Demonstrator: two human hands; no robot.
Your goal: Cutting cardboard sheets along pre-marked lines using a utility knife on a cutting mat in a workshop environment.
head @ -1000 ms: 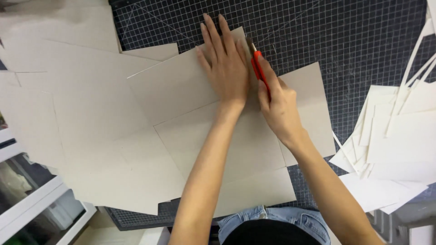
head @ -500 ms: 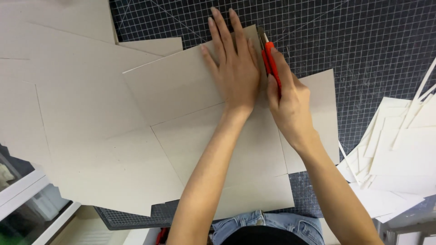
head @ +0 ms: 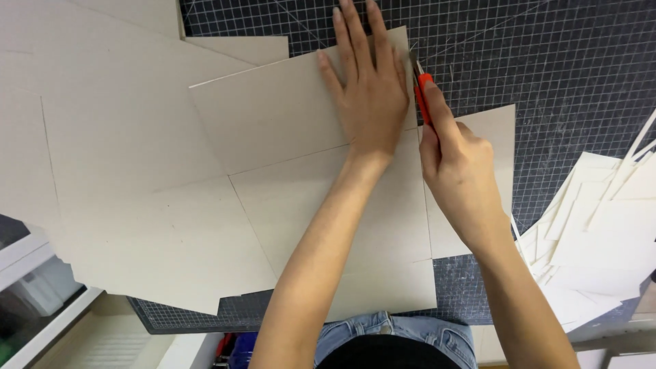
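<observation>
A knife runs along the edge of a top card sheet on a gridded cutting mat.

The left hand (head: 369, 96) lies flat and spread on the top card (head: 273, 109), near the mat's (head: 560, 68) far edge, pinning it over a larger card (head: 383, 225) below. Just beside those fingers the right hand (head: 458, 171) is closed round an orange knife (head: 422, 96), forefinger stretched along its back, blade tip at the top card's right edge. More card sheets (head: 102, 171) overlap toward the mat's left edge; pale offcuts (head: 601, 225) pile at its right edge. The risk looks plain: the blade works touching-close to the left fingers, so a slip could nick them. A shift of the top card under light pressure could send the cut crooked.
</observation>
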